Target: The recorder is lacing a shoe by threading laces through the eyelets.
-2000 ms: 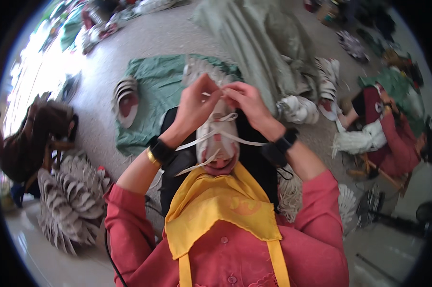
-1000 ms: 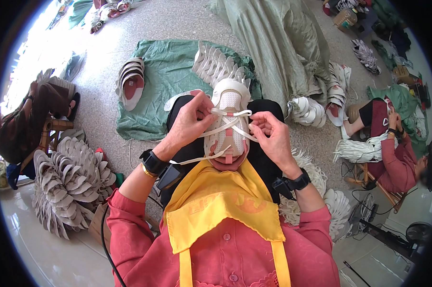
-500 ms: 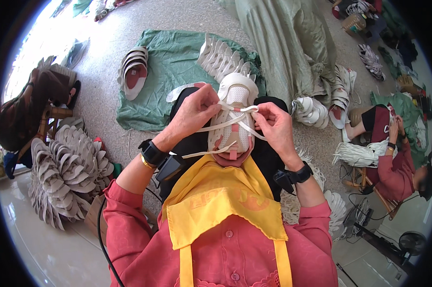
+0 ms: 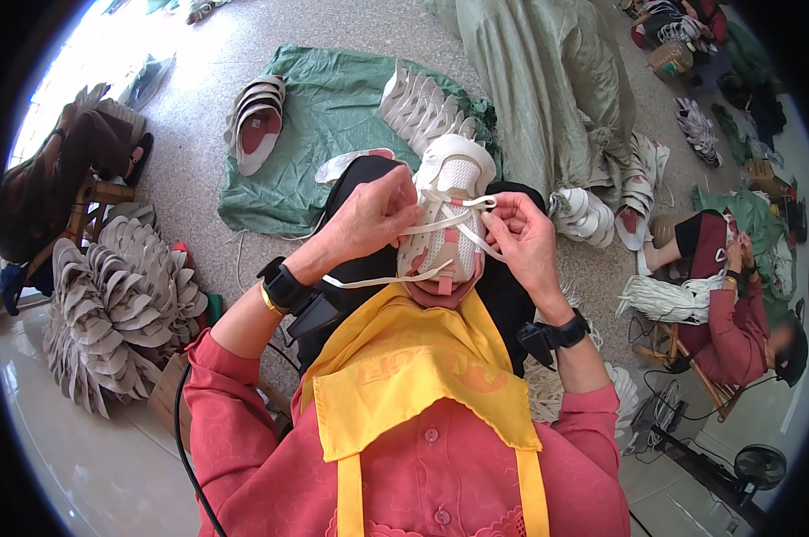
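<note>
A cream and white shoe upper [image 4: 455, 172] with pink patches lies on my lap, its toe pointing toward me. White shoelace [image 4: 454, 220] crosses over its front, and one loose end trails left across the toe. On the left side of the lacing, my left hand [image 4: 375, 215] is closed, thumb and fingers pinched on the lace. My right hand [image 4: 522, 240] pinches a small loop of lace at the right edge of the upper. The fingertips of my left hand are partly hidden behind its knuckles.
A green sheet [image 4: 283, 192] ahead bears stacked shoe uppers [image 4: 422, 109]. Heaped grey pieces [image 4: 122, 309] stand at left. More uppers lie by a grey-green cloth [image 4: 547, 80]. At right sit a co-worker [image 4: 731, 331], a white lace bundle [image 4: 668, 294] and a black fan [image 4: 759, 465].
My left hand has shifted slightly right and down along the lacing. The right hand still pinches the lace, its loop now a little farther right. The whole view has shifted slightly.
</note>
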{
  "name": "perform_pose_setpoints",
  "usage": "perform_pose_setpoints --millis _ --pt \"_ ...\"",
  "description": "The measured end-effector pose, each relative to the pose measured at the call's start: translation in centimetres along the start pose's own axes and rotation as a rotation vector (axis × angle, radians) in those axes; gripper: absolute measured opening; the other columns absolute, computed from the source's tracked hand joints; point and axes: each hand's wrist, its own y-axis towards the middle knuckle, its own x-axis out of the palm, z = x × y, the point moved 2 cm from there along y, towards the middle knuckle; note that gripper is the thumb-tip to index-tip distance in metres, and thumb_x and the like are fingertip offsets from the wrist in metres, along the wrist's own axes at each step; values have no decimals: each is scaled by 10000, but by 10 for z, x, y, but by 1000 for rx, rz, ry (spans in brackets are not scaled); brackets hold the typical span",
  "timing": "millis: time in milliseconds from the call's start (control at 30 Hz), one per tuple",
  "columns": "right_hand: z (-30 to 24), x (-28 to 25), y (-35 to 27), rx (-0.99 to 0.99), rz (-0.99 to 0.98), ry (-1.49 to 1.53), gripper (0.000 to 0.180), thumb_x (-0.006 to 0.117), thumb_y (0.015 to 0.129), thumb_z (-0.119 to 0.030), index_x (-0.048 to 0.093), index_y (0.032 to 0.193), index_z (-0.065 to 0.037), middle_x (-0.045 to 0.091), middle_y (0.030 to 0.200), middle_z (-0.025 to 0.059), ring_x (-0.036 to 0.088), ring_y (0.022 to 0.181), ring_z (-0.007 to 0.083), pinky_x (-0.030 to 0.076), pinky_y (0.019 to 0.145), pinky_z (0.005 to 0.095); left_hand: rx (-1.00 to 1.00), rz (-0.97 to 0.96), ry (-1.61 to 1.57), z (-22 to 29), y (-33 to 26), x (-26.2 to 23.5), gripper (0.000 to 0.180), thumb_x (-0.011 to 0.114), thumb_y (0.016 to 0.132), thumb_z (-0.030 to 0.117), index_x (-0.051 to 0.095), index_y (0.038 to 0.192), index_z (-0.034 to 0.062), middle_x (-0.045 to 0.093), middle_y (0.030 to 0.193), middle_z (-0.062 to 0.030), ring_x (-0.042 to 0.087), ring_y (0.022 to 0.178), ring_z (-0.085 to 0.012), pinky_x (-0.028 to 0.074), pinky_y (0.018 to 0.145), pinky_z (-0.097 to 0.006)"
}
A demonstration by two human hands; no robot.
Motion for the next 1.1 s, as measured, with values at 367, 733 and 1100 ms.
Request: perform_pose_setpoints --millis 367,733,1100 --pt "6 0 13 5 -102 115 102 682 976 -79 630 1000 5 653 822 -8 626 712 40 548 607 223 130 68 -90 -15 27 10 137 635 953 74 554 1053 27 544 762 -9 566 659 -75 466 595 -261" --pt "-13 4 0 -18 -100 -101 238 770 913 -96 600 1044 7 644 823 11 607 715 41 512 630 213 126 101 -214 -24 26 13 117 626 945 55 542 1018 21 575 768 -10 587 697 -70 469 610 -254" --pt "-11 -5 -13 23 -134 -93 199 791 879 -63 626 965 7 644 778 6 584 690 35 496 620 217 115 186 128 8 13 23 637 814 799 60 430 1304 4 570 946 -38 584 737 -101 501 655 -252"
